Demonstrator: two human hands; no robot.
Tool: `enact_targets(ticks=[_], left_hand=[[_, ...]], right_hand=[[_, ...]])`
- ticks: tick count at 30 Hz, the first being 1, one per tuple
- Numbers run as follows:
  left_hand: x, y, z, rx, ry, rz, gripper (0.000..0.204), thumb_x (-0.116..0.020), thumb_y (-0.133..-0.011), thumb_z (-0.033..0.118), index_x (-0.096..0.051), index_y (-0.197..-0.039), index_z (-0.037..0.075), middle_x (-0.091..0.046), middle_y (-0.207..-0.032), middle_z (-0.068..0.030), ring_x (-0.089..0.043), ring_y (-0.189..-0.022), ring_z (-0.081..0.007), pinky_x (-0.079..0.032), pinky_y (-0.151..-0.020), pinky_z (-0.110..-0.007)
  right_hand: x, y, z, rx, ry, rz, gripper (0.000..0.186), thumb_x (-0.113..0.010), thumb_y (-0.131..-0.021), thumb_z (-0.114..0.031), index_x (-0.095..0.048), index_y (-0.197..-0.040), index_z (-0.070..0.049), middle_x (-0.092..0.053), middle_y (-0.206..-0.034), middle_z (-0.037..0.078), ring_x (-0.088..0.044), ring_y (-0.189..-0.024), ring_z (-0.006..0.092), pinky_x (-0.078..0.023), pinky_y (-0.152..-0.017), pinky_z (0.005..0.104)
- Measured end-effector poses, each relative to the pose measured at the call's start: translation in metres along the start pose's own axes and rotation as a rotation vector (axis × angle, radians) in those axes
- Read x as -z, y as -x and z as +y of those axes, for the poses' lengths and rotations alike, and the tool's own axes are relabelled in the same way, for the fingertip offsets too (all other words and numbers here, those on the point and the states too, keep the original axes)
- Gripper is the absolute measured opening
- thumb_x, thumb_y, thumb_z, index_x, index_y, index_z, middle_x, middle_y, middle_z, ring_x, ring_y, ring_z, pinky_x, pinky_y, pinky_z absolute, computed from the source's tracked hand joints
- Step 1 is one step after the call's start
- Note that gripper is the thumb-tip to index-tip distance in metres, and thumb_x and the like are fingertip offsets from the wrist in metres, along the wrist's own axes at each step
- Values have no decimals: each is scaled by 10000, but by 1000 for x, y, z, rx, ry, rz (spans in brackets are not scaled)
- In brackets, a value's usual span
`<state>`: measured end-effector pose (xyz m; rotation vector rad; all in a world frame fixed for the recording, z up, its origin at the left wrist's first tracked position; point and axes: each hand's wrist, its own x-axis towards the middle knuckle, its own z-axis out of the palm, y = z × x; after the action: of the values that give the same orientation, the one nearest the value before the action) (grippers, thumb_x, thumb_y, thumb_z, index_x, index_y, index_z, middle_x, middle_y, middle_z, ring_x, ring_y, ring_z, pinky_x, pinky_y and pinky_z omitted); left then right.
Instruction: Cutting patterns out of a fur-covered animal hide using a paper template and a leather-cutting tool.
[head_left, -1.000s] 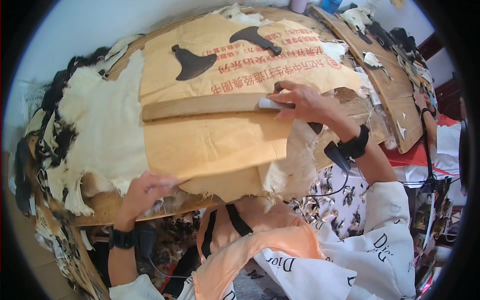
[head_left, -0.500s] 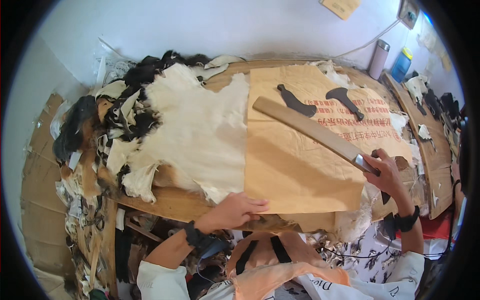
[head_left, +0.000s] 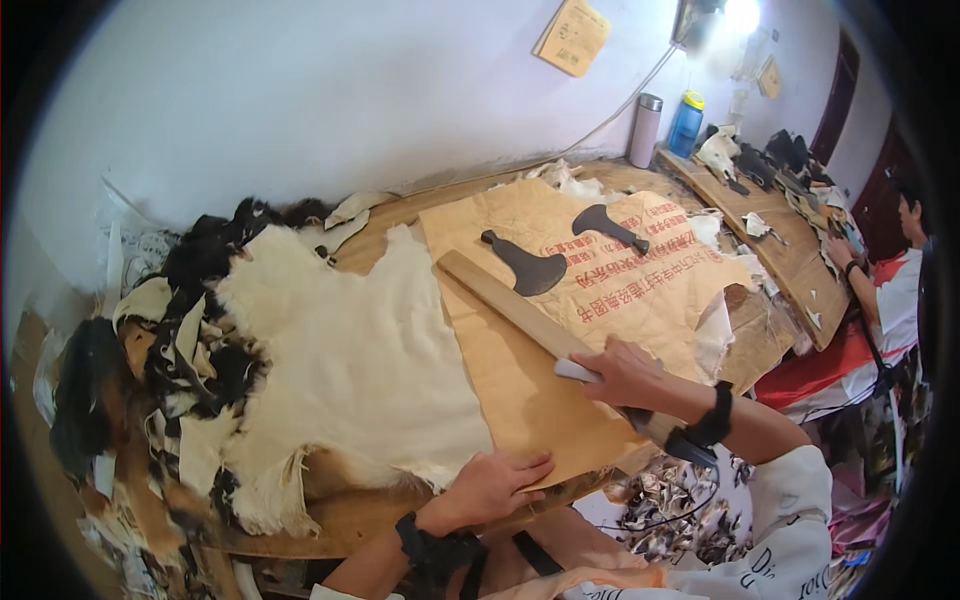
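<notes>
At the lower centre of the frame, the left hand has its fingers slightly spread at the lower edge of a tan paper sheet with red print; whether they pinch it, I cannot tell. Right of centre, the right hand has its fingers bent closed about a white, rounded-ended object against a long, straight wooden board slanting across the paper. Above the board lie 2 dark, fan-bladed tools, and a cream-coloured hide covers the desk at left.

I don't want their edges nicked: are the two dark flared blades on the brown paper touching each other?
Apart. The head view plainly shows a strip of bare brown paper between the left blade and the right blade.
</notes>
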<state>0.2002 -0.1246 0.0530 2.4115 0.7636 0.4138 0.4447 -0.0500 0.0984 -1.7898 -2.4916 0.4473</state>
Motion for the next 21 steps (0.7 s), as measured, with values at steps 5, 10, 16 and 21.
enact_targets(ticks=[5, 10, 16, 21], left_hand=[[-9, 2, -8, -55, -50, 14, 379, -575, -782, 330, -571, -1103, 129, -547, -1158, -8, -545, -991, -231, -467, -779, -335], [-13, 7, -5, -18, -85, -21, 434, -510, -808, 405, -522, -1166, 160, -502, -1225, 29, -560, -935, -230, -456, -707, -379], [-13, 8, -8, -35, -96, -2, 393, -525, -812, 374, -549, -1149, 173, -520, -1209, 31, -562, -946, -199, -467, -714, -346], [-8, -7, -6, 23, 84, -12, 315, -557, -803, 311, -603, -1075, 160, -580, -1114, 2, -567, -934, -206, -472, -751, -309]], right_hand=[[-6, -66, -17, -27, -74, -7, 296, -576, -640, -224, -613, -916, -127, -580, -694, 196, -586, -732, 352, -464, -637, 429], [-20, -103, -21, 12, -34, 10, 381, -570, -612, -228, -600, -969, -97, -605, -739, 172, -596, -741, 334, -470, -666, 408], [-15, -112, -21, -1, -25, -89, 422, -562, -621, -223, -619, -1030, -139, -614, -775, 170, -600, -758, 330, -476, -675, 404], [-24, -106, 12, 100, -75, -42, 389, -586, -660, -341, -613, -1007, -169, -619, -809, 141, -597, -805, 325, -471, -675, 435]])
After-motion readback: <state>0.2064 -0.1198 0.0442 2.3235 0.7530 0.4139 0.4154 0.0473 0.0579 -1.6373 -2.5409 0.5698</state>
